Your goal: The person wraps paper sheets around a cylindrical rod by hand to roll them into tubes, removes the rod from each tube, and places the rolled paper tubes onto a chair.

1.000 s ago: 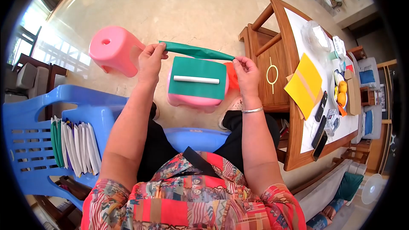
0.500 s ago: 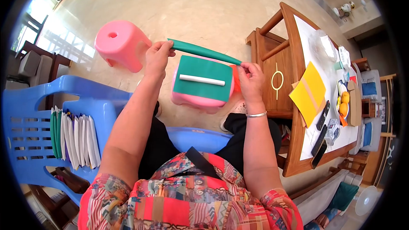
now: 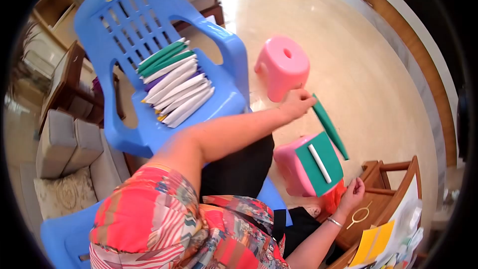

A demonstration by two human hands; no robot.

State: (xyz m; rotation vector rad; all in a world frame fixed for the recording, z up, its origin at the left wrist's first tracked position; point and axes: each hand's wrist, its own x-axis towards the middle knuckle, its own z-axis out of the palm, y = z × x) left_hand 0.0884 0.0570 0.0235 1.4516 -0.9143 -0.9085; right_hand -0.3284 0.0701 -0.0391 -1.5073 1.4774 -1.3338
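My left hand [image 3: 298, 103] pinches one end of a long green folded strip [image 3: 329, 127], paper or cloth. The strip's other end hangs free, beyond the near pink stool [image 3: 289, 170]. On that stool lies a flat green sheet [image 3: 332, 166], with a white stick [image 3: 319, 163] across its middle. My right hand [image 3: 352, 193] is off the strip, its fingers loosely bent and apart. It hovers between the stool and the wooden table, close to something orange [image 3: 332, 200] beside the stool.
To the left, a blue plastic chair [image 3: 224, 87] bears several white, green and purple folded strips [image 3: 181, 87]. A second pink stool [image 3: 294, 67] stands on the floor farther off. The wooden table [image 3: 386, 204] at lower right holds a yellow sheet [image 3: 373, 241] and other items.
My view has swung left toward the blue chair. My right hand has let go of the green strip, while my left hand still holds it by one end.
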